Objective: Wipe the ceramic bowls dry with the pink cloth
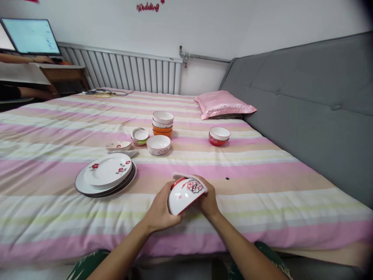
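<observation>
A white bowl [181, 196] with a red rim and a red-and-black printed pattern is tilted on its side above the near part of the bed. My left hand [163, 208] is closed round its left side. On the right, my right hand [208, 197] presses a pale pink cloth [201, 181] against the bowl's outside; part of the cloth shows along the bowl's far edge. The fingers of my right hand are mostly hidden behind the bowl and cloth.
On the striped bedspread [247, 210] stand a plate stack [107, 171], small dishes [140, 135], a bowl stack [163, 123], a single bowl [158, 145] and two nested bowls [219, 136]. A pink pillow [224, 104] lies by the grey headboard [303, 81]. Another person's hand [43, 59] rests near a monitor.
</observation>
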The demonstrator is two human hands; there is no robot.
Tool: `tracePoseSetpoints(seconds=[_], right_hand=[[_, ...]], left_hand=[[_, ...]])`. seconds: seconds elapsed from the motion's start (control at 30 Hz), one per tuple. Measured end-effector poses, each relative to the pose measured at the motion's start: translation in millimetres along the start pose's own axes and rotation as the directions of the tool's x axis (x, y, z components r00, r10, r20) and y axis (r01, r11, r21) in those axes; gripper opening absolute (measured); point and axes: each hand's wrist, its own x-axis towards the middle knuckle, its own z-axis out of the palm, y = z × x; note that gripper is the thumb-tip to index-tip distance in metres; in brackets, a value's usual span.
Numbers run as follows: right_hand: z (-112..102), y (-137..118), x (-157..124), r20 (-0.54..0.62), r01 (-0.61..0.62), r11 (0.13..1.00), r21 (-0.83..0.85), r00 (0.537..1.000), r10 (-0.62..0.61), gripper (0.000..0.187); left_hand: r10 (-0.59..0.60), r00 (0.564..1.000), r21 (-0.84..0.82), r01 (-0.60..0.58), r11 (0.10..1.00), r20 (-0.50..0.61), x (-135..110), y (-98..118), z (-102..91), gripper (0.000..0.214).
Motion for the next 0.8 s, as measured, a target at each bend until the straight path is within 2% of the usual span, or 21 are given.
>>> tracePoseSetpoints(seconds=[0.1, 0.17, 0.23, 0.33, 0.4, 0.57, 0.8], right_hand=[[-5.3, -11.6, 0.5, -0.041, 0.165, 0.970, -0.178, 0.984, -0.175, 0.029], [-8.5, -22.1, 1.0, -0.008, 0.305, 0.885, -0.351, 0.945, -0.328, 0.029], [-9.5, -30.9, 0.4, 0.072, 0.421, 0.766, -0.485, 0.892, -0.446, 0.029], [-7.3, -36.6, -2.7, 0.169, 0.501, 0.636, -0.588, 0.844, -0.509, 0.030], [-5.9, -36.2, -4.5, 0.198, 0.514, 0.608, -0.605, 0.837, -0.510, 0.031], [-8.3, -32.0, -2.1, 0.186, 0.482, 0.662, -0.574, 0.864, -0.468, 0.030], [-9.8, -19.2, 3.8, 0.097, 0.309, 0.846, -0.435, 0.950, -0.297, 0.028]], left_hand=[[0.063, 0.997, 0.023, -0.062, 0.998, -0.042, -4.7, -1.6, 1.6, 0.087], [0.107, 0.992, 0.097, -0.100, 0.990, -0.072, -6.8, -3.1, 3.2, 0.097], [0.147, 0.986, 0.175, -0.131, 0.976, -0.078, -6.9, -3.7, 5.0, 0.097], [0.122, 0.990, 0.241, -0.103, 0.965, -0.067, -4.7, -1.3, 7.6, 0.088], [0.051, 0.996, 0.250, -0.032, 0.968, -0.072, -3.1, 1.7, 9.0, 0.078], [-0.039, 0.995, 0.251, 0.061, 0.966, -0.089, -1.0, 2.9, 10.3, 0.072], [-0.074, 0.994, 0.229, 0.091, 0.969, -0.082, 0.8, 0.1, 6.5, 0.068]])
